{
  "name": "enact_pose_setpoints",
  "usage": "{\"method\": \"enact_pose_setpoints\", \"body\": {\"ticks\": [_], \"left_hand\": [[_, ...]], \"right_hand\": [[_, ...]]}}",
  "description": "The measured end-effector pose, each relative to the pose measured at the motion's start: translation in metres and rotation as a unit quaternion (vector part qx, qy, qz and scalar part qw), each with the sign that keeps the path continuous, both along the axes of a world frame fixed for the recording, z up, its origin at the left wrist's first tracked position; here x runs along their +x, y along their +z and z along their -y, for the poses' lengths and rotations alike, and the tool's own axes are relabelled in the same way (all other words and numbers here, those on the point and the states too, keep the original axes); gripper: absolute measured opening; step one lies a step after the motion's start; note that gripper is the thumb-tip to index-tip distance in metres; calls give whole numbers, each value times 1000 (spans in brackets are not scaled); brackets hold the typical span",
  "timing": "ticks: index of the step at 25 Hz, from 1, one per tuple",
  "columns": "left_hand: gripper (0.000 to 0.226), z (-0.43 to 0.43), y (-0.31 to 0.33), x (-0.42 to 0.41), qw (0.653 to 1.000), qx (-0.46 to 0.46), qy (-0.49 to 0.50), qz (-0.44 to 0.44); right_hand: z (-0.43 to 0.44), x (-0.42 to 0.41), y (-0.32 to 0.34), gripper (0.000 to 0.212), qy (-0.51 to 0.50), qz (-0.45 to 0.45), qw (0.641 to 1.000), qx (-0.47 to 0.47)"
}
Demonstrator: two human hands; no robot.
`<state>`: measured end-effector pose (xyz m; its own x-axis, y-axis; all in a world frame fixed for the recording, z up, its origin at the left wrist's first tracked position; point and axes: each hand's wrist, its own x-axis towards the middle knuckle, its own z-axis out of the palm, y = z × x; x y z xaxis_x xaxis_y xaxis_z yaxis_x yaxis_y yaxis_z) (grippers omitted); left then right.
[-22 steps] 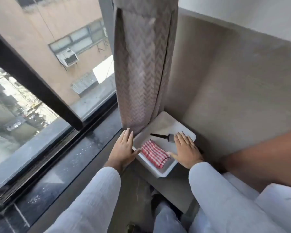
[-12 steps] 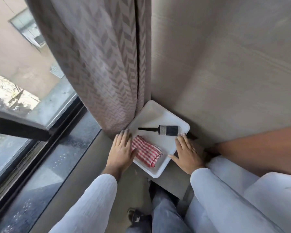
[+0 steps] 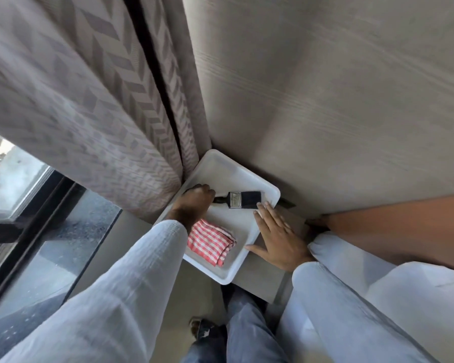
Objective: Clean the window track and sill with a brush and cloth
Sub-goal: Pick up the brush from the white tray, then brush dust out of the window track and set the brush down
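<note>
Where the brush point(image 3: 237, 200) lies across the far half of the white tray point(image 3: 222, 166), its metal ferrule carries stamped lettering too small to read. Left hand point(image 3: 195, 203) is curled around the black handle. Right hand point(image 3: 278, 238) rests flat, fingers spread, on the tray's right rim. Folded red-checked cloth point(image 3: 210, 242) occupies the near half. Curtain point(image 3: 89, 100) hangs against the tray's left edge; the wall point(image 3: 325, 100) borders its far edge.

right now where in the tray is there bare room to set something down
Bare floor lies in the tray's far corner by the curtain, and between the brush and checked cloth. It is crowded where the left hand closes on the handle and the right hand lies over the rim.
</note>
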<state>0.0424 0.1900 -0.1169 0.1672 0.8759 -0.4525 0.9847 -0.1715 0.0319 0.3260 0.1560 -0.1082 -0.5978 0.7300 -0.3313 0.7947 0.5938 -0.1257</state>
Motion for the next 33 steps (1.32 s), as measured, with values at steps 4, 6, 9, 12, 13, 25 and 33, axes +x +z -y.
{"method": "enact_pose_setpoints", "body": {"ticks": [4, 6, 9, 12, 13, 25, 33], "left_hand": [[28, -4, 3, 2, 996, -38, 56, 58], [23, -2, 16, 1, 983, -68, 124, 119], [21, 17, 43, -4, 900, -89, 317, 286], [18, 59, 73, -15, 814, -53, 419, 400], [14, 77, 83, -18, 778, -35, 450, 438], [23, 310, 160, -115, 156, 328, 653, 665], [17, 374, 175, -196, 149, 477, 677, 541]], "right_hand": [[0, 3, 0, 102, -3, -13, 1000, -12], [0, 4, 4, 105, -7, -29, 999, -25], [1, 8, 10, 111, -49, -74, 995, -52], [5, 10, 18, 120, -64, -70, 993, -72], [7, 8, 21, 122, -57, -64, 993, -78], [55, -183, 74, 91, 272, -150, 950, -26], [75, -300, 71, 104, 349, -79, 933, 38]]}}
